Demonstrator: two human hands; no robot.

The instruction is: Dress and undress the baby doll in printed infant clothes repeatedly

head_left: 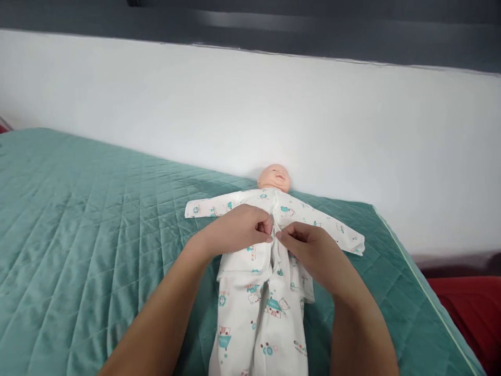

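Note:
A baby doll (274, 177) lies on its back in a white printed baby shirt (242, 263) and matching pants (235, 324). The shirt's sleeves are spread out to both sides, and its front parts down the middle. At chest height my left hand (240, 228) pinches the shirt's front edge on the left side. My right hand (315, 250) faces it a small gap away, with thumb and fingers closed on the opposite front edge. Any fastener between the fingertips is too small to make out.
The doll rests on a green quilted bedspread (97, 235), its head close to the white wall (235, 109). A pale-piped edge of the bedspread runs down the right. Beyond it stands a red object (469, 308). A dark surface (250, 26) spans the top.

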